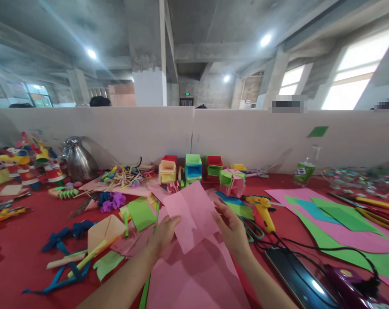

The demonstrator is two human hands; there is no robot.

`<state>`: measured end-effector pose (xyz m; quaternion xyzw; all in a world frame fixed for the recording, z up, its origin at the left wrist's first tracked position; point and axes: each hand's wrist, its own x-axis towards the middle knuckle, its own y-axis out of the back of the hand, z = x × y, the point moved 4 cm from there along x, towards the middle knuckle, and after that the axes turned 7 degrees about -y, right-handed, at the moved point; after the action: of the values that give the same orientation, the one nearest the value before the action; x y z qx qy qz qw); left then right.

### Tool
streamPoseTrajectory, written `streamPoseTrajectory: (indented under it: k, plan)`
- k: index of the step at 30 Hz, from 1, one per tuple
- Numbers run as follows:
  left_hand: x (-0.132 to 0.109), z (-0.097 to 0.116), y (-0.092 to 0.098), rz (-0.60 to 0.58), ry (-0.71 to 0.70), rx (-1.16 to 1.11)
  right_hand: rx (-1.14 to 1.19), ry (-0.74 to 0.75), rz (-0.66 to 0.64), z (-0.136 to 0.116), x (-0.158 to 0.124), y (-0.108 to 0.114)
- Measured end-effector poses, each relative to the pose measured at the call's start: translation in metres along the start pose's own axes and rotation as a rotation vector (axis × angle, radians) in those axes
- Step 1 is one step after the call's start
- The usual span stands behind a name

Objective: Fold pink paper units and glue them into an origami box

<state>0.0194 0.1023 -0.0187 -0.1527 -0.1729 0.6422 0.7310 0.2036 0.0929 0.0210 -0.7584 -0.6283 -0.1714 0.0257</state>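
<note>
Left of centre: one metal jug (81, 163), upright, close to a white partition (133, 133) spanning the frame. Far left: toy figures (25, 169) in red, white and yellow. Right: clear bottle (305, 168), green label, upright. Lower right: dark phone (294, 274), lying flat, reflecting light; beside it, a purple power strip (347, 283) with a black plug (370, 284). Upper right: bright windows (358, 62). Top, left of centre: concrete pillar (146, 47), lower section white.

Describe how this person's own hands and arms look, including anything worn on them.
Both the left hand and the right hand are ungloved, with no ring visible. The forearms show no sleeves, watch or bracelet; the upper arms are out of view.
</note>
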Motion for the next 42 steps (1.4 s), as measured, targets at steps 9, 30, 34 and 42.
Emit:
streamPoseTrajectory:
  k: [9,30,34,42]
  plan:
    - [-0.018,0.008,-0.025,-0.385,0.143,-0.367,-0.158,0.152,-0.367,-0.018,-0.024,-0.029]
    - [-0.009,0.000,-0.017,-0.080,-0.072,-0.103,0.246,-0.326,-0.324,0.003,-0.024,-0.037]
    - [-0.009,-0.004,-0.017,-0.068,-0.034,-0.020,0.273,-0.311,-0.300,-0.001,-0.020,-0.034]
    - [0.001,0.009,-0.002,0.115,-0.084,0.001,0.221,-0.325,-0.275,0.000,-0.022,-0.033]
